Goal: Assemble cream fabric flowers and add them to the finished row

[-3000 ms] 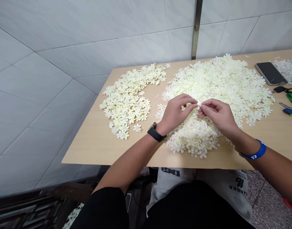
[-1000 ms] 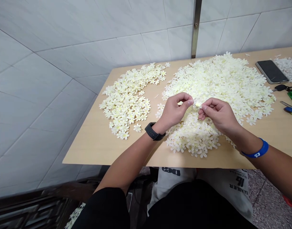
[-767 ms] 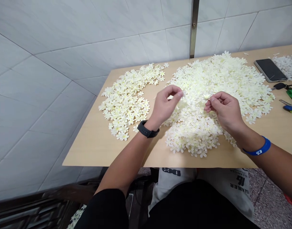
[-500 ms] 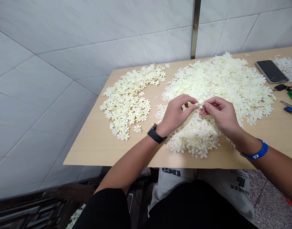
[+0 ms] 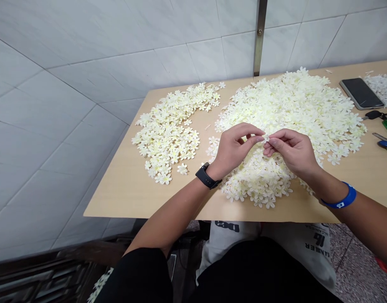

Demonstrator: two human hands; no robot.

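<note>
Between my two hands, above the big heap of cream-white flowers (image 5: 291,105), is one small white flower (image 5: 265,138). My left hand (image 5: 236,145), with a black watch on its wrist, pinches the flower's left side between thumb and forefinger. From the other side my right hand (image 5: 291,149) grips it with thumb and fingertips, the remaining fingers curled. A blue band circles that wrist. The fingertips cover part of the flower. Below my hands, a nearer part of the heap spreads toward the table's front edge.
A second flower pile (image 5: 172,134) curves along the left of the tan table (image 5: 117,198). At the right lie a phone (image 5: 361,93), a black key (image 5: 373,115), a blue-handled tool (image 5: 385,144) and small white pieces (image 5: 382,88). A tiled wall (image 5: 206,59) stands behind.
My fingertips have shifted slightly, and the small flower between them now shows more of its petals. Both hands stay in nearly the same place.
</note>
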